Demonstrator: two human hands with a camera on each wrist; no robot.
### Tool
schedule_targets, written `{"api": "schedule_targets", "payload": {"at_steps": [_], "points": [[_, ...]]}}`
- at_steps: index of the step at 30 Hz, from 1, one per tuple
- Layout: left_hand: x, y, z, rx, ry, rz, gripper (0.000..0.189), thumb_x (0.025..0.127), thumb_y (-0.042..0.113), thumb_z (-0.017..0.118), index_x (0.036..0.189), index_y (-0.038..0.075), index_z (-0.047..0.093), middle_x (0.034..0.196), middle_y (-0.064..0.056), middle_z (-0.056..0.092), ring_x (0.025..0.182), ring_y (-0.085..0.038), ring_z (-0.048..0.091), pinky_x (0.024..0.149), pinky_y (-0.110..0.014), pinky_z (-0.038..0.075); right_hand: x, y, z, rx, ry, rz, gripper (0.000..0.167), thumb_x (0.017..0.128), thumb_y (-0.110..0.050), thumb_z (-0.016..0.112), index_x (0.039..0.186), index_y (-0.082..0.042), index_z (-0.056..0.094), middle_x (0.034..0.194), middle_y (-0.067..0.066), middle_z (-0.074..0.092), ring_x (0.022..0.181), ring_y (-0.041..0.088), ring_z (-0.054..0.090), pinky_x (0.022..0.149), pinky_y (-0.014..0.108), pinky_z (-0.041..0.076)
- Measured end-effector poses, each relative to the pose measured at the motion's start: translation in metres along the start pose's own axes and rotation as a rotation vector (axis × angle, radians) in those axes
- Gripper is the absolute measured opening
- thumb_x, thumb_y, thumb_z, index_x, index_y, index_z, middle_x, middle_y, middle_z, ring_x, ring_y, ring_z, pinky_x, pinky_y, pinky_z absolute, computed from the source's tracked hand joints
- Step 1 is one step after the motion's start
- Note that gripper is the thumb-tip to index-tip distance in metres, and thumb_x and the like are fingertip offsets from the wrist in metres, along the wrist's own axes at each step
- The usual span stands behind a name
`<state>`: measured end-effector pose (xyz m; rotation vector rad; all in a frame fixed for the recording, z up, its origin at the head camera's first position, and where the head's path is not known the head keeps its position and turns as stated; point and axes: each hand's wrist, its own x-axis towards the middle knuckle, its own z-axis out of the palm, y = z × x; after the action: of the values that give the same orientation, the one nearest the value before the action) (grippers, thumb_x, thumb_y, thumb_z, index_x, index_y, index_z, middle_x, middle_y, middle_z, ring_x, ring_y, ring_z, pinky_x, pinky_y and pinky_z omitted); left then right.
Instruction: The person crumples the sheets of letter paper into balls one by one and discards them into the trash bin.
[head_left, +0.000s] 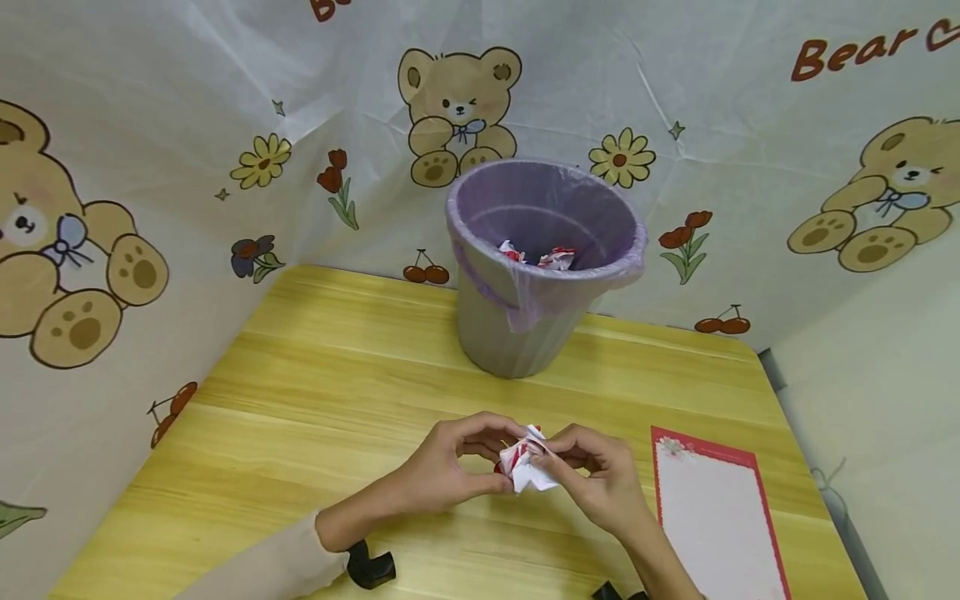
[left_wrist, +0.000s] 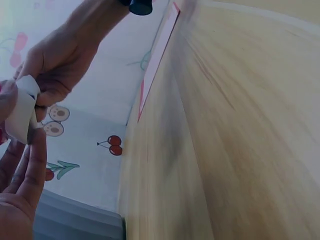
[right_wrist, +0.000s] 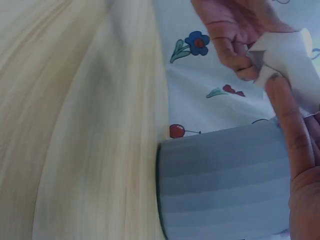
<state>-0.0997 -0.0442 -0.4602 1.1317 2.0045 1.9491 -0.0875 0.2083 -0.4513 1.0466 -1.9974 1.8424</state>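
A crumpled sheet of white and red paper (head_left: 531,467) is held between both hands, raised above the table in front of the bucket. My left hand (head_left: 442,467) grips its left side with fingers and thumb. From the other side my right hand (head_left: 600,475) pinches it, thumb across the front. In the left wrist view the crumpled paper (left_wrist: 22,110) shows mostly its white side. The right wrist view shows folded white flaps of the paper (right_wrist: 290,60) between the fingers of the two hands.
A grey bucket (head_left: 510,333) lined with a thin purple bag stands at the back of the wooden table (head_left: 337,350). Inside lie crumpled papers (head_left: 557,259). A flat, red-bordered sheet (head_left: 712,508) lies on the right. Bear-printed cloth (head_left: 360,83) hangs behind.
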Motion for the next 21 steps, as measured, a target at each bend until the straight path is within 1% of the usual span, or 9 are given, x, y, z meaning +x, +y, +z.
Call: {"api": "schedule_targets", "payload": {"at_steps": [3, 5, 9, 12, 14, 16, 19, 21], "points": [[0.0, 0.0, 0.001, 0.034, 0.043, 0.035, 0.051, 0.092, 0.012, 0.087, 0.138, 0.013, 0.066, 0.125, -0.009, 0.078, 0.106, -0.014, 0.077, 0.089, -0.032, 0.066, 0.003, 0.0, 0.003, -0.014, -0.009, -0.006, 0.032, 0.082, 0.03, 0.072, 0.098, 0.002, 0.074, 0.087, 0.018, 0.077, 0.08, 0.004, 0.078, 0.062, 0.025, 0.065], [0.0, 0.0, 0.002, 0.064, 0.064, 0.053, 0.047, 0.093, 0.011, 0.085, 0.136, 0.012, 0.067, 0.121, -0.01, 0.079, 0.105, -0.014, 0.078, 0.089, -0.032, 0.066, 0.004, 0.0, 0.005, -0.023, -0.01, -0.005, 0.032, 0.082, 0.029, 0.072, 0.098, 0.002, 0.075, 0.087, 0.019, 0.077, 0.08, 0.004, 0.077, 0.062, 0.025, 0.065], [0.0, -0.002, 0.003, 0.11, 0.071, 0.065, 0.041, 0.096, 0.01, 0.082, 0.134, 0.01, 0.067, 0.12, -0.009, 0.079, 0.104, -0.013, 0.077, 0.091, -0.032, 0.066, 0.004, -0.001, 0.009, -0.092, -0.011, -0.017, 0.033, 0.082, 0.026, 0.075, 0.098, -0.002, 0.078, 0.087, 0.017, 0.078, 0.079, 0.004, 0.076, 0.061, 0.024, 0.064], [-0.001, -0.004, 0.003, 0.124, 0.077, 0.058, 0.038, 0.098, 0.009, 0.079, 0.134, 0.01, 0.065, 0.122, -0.01, 0.078, 0.108, -0.012, 0.076, 0.094, -0.032, 0.066, 0.004, -0.004, 0.01, -0.168, -0.031, -0.017, 0.034, 0.084, 0.024, 0.075, 0.102, -0.005, 0.079, 0.092, 0.015, 0.079, 0.081, 0.007, 0.076, 0.064, 0.023, 0.065], [-0.001, -0.005, 0.002, 0.113, 0.089, 0.04, 0.037, 0.1, 0.009, 0.078, 0.134, 0.01, 0.065, 0.125, -0.01, 0.077, 0.111, -0.013, 0.075, 0.097, -0.033, 0.065, 0.005, -0.008, 0.009, -0.205, -0.061, 0.008, 0.034, 0.087, 0.02, 0.074, 0.108, -0.007, 0.079, 0.098, 0.013, 0.08, 0.085, 0.009, 0.076, 0.068, 0.024, 0.066], [-0.001, -0.005, 0.001, 0.092, 0.105, 0.025, 0.037, 0.1, 0.009, 0.077, 0.135, 0.011, 0.064, 0.126, -0.011, 0.077, 0.114, -0.013, 0.074, 0.099, -0.034, 0.065, 0.006, -0.011, 0.007, -0.211, -0.103, 0.039, 0.036, 0.089, 0.015, 0.077, 0.117, -0.007, 0.077, 0.107, 0.012, 0.08, 0.091, 0.01, 0.077, 0.074, 0.025, 0.067], [0.002, -0.004, -0.003, 0.045, 0.115, 0.017, 0.037, 0.099, 0.01, 0.078, 0.134, 0.01, 0.065, 0.128, -0.012, 0.076, 0.115, -0.014, 0.074, 0.099, -0.034, 0.064, 0.005, -0.015, 0.003, -0.167, -0.16, 0.083, 0.046, 0.088, 0.011, 0.081, 0.13, -0.005, 0.073, 0.118, 0.011, 0.077, 0.103, 0.012, 0.077, 0.084, 0.028, 0.067], [0.003, -0.003, -0.004, 0.007, 0.101, 0.016, 0.037, 0.1, 0.009, 0.077, 0.135, 0.009, 0.065, 0.131, -0.015, 0.074, 0.117, -0.014, 0.073, 0.099, -0.035, 0.065, 0.005, -0.015, 0.0, -0.123, -0.174, 0.082, 0.052, 0.086, 0.013, 0.082, 0.134, -0.002, 0.071, 0.121, 0.014, 0.076, 0.108, 0.014, 0.076, 0.088, 0.029, 0.067]]}}
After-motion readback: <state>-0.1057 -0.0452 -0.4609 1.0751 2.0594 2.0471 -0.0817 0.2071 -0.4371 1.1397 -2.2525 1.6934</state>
